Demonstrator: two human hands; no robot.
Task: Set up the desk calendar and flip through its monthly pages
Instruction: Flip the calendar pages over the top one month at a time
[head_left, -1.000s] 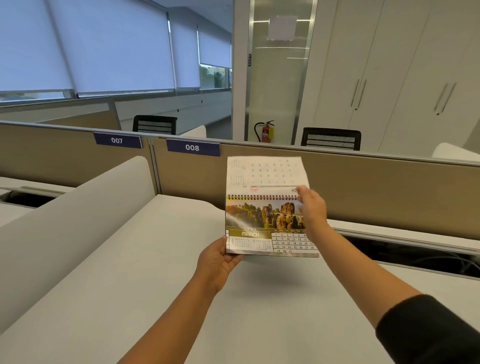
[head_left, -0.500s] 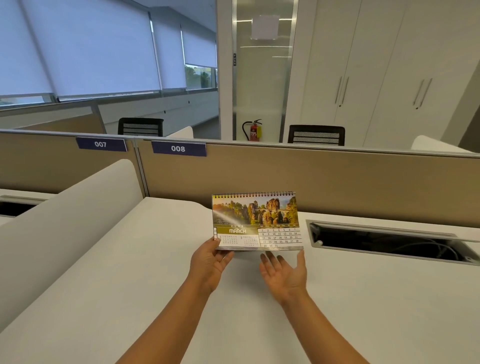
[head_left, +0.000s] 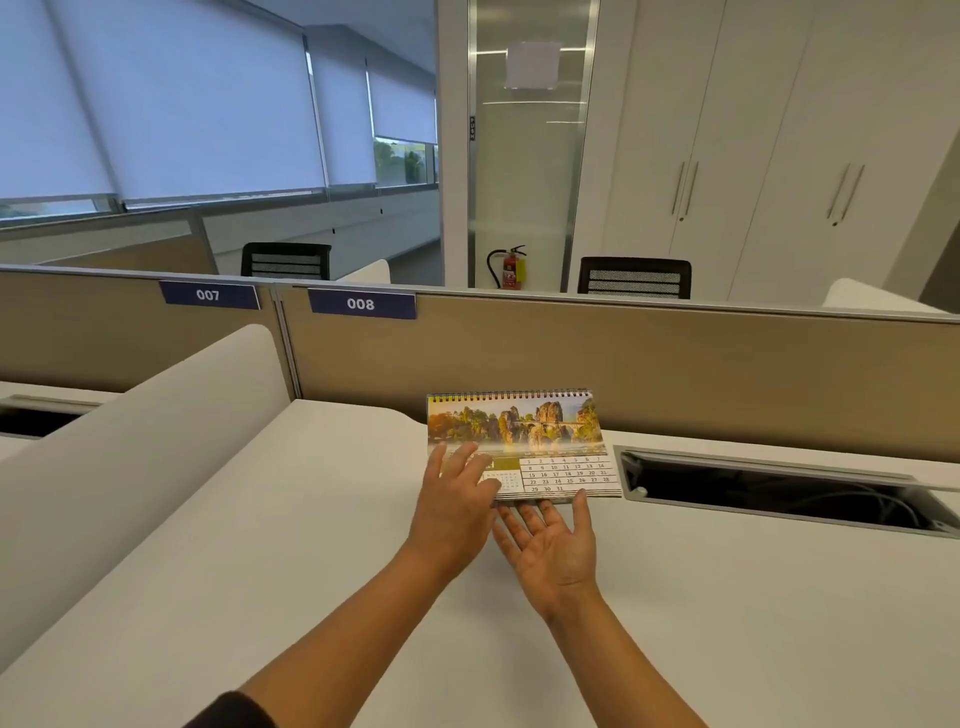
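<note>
On the worktop (head_left: 260, 545), against the divider (head_left: 675, 374): the calendar (head_left: 519, 441) stands upright.
My left hand (head_left: 457, 504) lies spread on its lower left corner; my right hand (head_left: 556, 545) waits open-palmed below. It looks light, thin-paged, tippy; I'd lift pages by the bottom edge.

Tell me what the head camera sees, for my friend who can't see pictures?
A desk calendar with a rocky landscape photo stands on a white desk, spiral on top. The left hand lies on its lower left corner; the right hand is open, palm up, at its bottom edge. Behind is a tan divider.
</note>
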